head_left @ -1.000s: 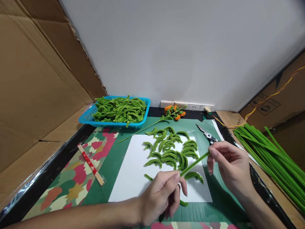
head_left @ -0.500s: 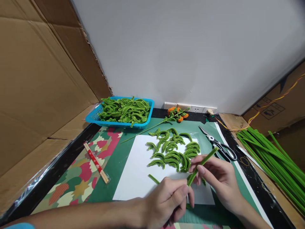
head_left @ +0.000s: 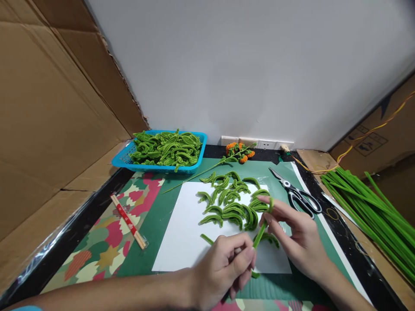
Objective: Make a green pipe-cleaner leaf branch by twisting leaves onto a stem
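Note:
A fuzzy green pipe cleaner (head_left: 260,236) runs between my two hands above the white paper (head_left: 181,233). My left hand (head_left: 231,263) is closed around its lower part. At the upper end, my right hand (head_left: 292,233) pinches it between thumb and fingers, and the tip curls over there. Just beyond my hands lie several curved, bent green pipe cleaner pieces (head_left: 234,211) on the paper. One short straight green piece (head_left: 206,239) pokes out beside my left hand. Another bent piece (head_left: 271,239) lies partly behind my right hand.
A blue basket (head_left: 121,160) heaped with bent green pieces stands back left. Orange pipe cleaner flowers (head_left: 240,151) on a stem lie near the wall sockets. Scissors (head_left: 296,192) rest at right, beside a bundle of long green pipe cleaners (head_left: 372,224). Wrapped chopsticks (head_left: 128,220) lie left.
The upper end of the pipe cleaner, straight before, is now bent over at my right fingers. My right hand has shifted slightly up its length. The view has moved a little.

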Demonstrator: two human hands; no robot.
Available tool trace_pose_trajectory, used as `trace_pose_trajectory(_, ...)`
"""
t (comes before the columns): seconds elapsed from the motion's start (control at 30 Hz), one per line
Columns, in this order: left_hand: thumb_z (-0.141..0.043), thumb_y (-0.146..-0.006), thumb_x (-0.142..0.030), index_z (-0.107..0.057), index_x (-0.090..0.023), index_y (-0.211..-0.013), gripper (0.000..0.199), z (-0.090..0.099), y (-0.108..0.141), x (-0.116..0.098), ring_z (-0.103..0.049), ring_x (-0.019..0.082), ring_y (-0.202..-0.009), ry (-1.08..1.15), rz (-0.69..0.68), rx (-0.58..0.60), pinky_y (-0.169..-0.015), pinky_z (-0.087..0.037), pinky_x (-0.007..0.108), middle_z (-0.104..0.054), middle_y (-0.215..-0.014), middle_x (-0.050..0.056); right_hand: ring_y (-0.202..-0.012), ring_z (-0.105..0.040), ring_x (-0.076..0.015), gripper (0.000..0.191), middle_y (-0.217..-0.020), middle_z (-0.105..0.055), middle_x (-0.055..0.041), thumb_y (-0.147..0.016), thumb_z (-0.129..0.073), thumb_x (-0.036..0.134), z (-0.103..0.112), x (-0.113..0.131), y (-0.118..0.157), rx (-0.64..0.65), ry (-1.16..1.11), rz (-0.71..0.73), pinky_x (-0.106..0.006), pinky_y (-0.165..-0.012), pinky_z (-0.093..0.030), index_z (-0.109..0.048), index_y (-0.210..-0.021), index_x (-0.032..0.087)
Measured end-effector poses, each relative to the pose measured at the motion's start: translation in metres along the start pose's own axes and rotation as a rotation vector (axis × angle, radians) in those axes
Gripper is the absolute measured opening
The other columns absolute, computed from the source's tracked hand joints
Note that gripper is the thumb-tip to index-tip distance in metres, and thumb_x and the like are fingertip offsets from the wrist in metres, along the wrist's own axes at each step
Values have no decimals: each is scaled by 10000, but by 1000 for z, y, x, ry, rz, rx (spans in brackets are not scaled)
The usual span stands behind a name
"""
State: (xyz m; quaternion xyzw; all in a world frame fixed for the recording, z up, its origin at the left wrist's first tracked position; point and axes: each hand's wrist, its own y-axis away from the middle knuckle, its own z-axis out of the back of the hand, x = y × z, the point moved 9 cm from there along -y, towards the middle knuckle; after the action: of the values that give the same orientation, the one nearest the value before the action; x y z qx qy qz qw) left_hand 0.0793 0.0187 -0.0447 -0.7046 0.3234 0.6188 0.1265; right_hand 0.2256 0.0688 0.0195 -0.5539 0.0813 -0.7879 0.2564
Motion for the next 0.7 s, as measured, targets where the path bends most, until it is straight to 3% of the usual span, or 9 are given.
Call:
trace_pose_trajectory(0.1, -526, -1086, -637, -568, -186, -906, 488, 3, 1, -4, -447, 52, -413, -37, -49, -42, -397, -328, 133, -524, -584, -59, -746, -678, -172, 520, -874, -714, -19, -1019, -548, 77, -8, 11, -1, 88, 194, 167, -287, -680, -583, -670, -1479, 286)
trace_pose_trajectory(0.17, -528, -1087, -628, -573, -180, -891, 491, 3, 1, -8, -452, 55, -420, -62, -103, -64, -412, -329, 143, -508, -570, -57, -741, -684, -174, 499, -859, -718, -26, -1013, -534, 73, -9, 15, -1, 100, 200, 200, -280, -656, -577, -698, -1447, 257)
trace_pose_trajectory(0.33, -539, -1098, -584, -547, -197, -987, 403, 8, 3, -12, -411, 62, -427, -43, -179, -143, -449, -305, 165, -447, -534, -98, -694, -750, -167, 244, -839, -801, -31, -1070, -637, 225, 2, -1, -4, 1, -126, -100, -259, -643, -620, -766, -1277, 232)
trace_pose_trajectory(0.43, -629, -1074, -506, -525, -216, -1138, 315, 8, 3, -13, -444, 53, -515, -40, -152, -133, -502, -329, 162, -538, -712, -76, -611, -754, -180, 143, -792, -814, -46, -1048, -717, 314, 11, -13, -3, -107, -397, -241, -251, -534, -608, -751, -1143, 213)
trace_pose_trajectory(0.57, -869, -900, -422, -551, -214, -1164, 462, 6, 0, -11, -536, 55, -640, -125, -61, -92, -569, -397, 160, -634, -954, -16, -509, -729, -177, 189, -814, -829, -62, -996, -794, 350, 9, -23, -3, -173, -584, -333, -280, -478, -631, -681, -1062, 213)
trace_pose_trajectory(0.7, -834, -932, -467, -568, -199, -1054, 397, 8, -3, -7, -508, 47, -517, -103, -23, -117, -500, -366, 149, -583, -715, -72, -521, -743, -179, 210, -807, -829, -45, -998, -793, 359, -5, -19, -1, -119, -623, -364, -284, -491, -659, -649, -1083, 232)
